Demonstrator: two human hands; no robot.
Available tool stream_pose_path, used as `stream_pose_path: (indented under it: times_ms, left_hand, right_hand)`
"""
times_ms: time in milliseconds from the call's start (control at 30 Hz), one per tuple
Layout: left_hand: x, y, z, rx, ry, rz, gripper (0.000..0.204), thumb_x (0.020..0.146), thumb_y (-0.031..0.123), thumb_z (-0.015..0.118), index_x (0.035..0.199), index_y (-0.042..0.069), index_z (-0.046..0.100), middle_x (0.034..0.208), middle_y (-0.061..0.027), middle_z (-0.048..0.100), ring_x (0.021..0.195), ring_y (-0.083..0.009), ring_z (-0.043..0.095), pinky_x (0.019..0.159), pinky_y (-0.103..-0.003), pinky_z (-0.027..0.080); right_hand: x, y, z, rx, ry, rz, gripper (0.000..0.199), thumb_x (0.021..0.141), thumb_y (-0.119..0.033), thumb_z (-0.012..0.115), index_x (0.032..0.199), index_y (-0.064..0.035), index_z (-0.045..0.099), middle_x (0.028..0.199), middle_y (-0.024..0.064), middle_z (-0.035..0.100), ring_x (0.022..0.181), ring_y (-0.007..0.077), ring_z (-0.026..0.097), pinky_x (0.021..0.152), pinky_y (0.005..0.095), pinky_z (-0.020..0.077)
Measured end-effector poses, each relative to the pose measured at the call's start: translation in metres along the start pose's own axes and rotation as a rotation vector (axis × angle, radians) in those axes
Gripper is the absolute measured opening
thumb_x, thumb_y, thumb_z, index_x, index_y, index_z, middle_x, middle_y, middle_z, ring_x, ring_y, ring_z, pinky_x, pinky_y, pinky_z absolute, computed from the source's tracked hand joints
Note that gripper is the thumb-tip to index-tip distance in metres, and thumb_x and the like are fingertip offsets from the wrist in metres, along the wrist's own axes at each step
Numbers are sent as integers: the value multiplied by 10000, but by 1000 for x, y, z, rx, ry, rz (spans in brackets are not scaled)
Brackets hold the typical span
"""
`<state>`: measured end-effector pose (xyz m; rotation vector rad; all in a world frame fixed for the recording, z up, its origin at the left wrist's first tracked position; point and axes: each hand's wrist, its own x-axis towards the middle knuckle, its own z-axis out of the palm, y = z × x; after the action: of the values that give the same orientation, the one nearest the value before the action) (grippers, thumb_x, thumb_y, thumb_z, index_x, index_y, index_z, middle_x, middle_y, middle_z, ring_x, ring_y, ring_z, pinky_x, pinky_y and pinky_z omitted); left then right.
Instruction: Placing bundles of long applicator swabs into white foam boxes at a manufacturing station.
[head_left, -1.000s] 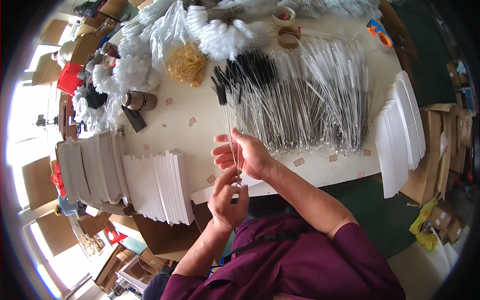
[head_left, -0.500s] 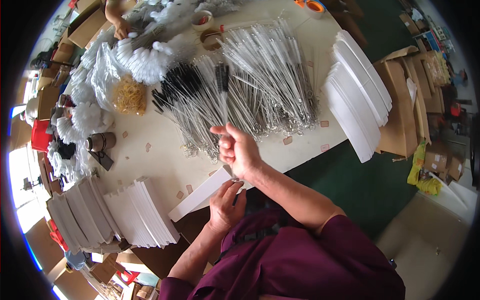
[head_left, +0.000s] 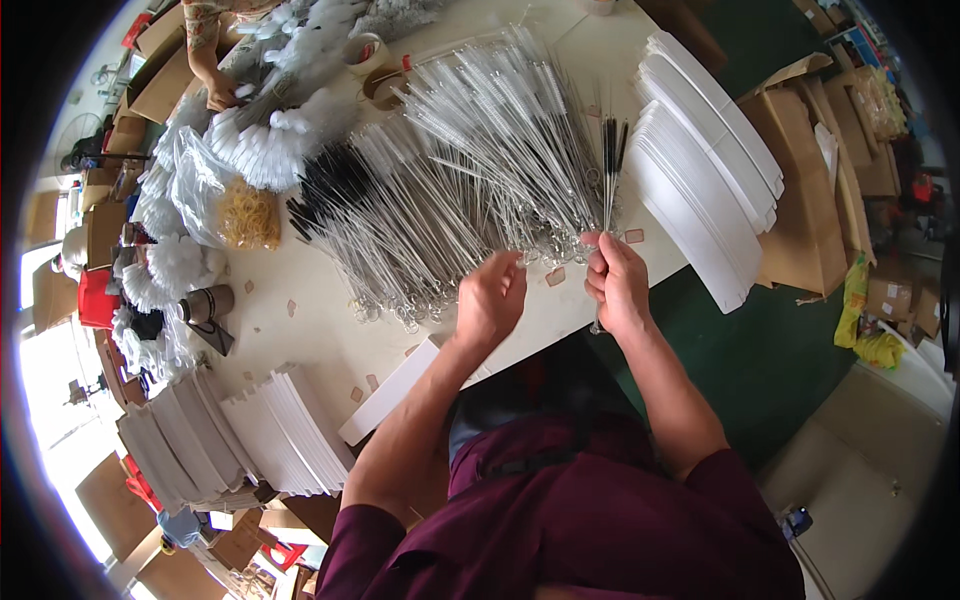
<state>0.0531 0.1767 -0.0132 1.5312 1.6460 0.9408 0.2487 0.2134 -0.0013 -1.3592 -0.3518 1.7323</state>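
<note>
My right hand (head_left: 622,290) is closed around the wire stems of a few thin cleaning brushes with black bristles (head_left: 610,148), held upright at the right end of the brush pile. My left hand (head_left: 490,300) is at the pile's near edge, fingers curled and tips together by the wire loops; what they pinch, if anything, is hidden. Beyond both hands lies a wide pile of white-bristled wire brushes (head_left: 500,90), loops toward me. Left of these lie more brushes with black bristles (head_left: 335,175).
Stacked white card strips (head_left: 690,190) stand on the right, and more white strips (head_left: 285,430) at the near left. A single white box (head_left: 395,390) lies by the table edge. Yellow rubber bands (head_left: 248,215) sit far left. Another person's hand (head_left: 222,95) touches bundled white brushes.
My right hand has moved right with its upright brushes, from mid-pile to the pile's right end. My left hand has risen from below the table edge to the wire loops.
</note>
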Motion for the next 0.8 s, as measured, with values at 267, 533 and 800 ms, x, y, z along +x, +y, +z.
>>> stream_pose_path:
  times_ms: [267,533,800]
  left_hand:
    - [70,-17,35,504,-88,357,167,837,37,615,998,63,581,822,-124,632,781,-316,680,670,-448,565]
    - [73,-26,31,615,-148,431,99,854,66,660,874,66,564,778,-101,597,742,-300,674,601,-432,548]
    - [55,-6,12,425,-81,367,110,841,62,687,908,52,600,839,-104,633,720,-289,673,593,-388,546]
  right_hand:
    - [-8,15,-29,-16,-32,91,312,1072,-287,529,1124,-4,647,698,-60,455,498,18,312,432,202,251]
    - [0,10,-35,-21,-63,122,316,1068,-270,527,1083,14,666,667,-60,452,487,21,308,429,214,242]
    - [14,4,-22,-160,-158,-30,330,1058,-288,551,1016,17,669,716,-10,567,514,60,462,455,236,379]
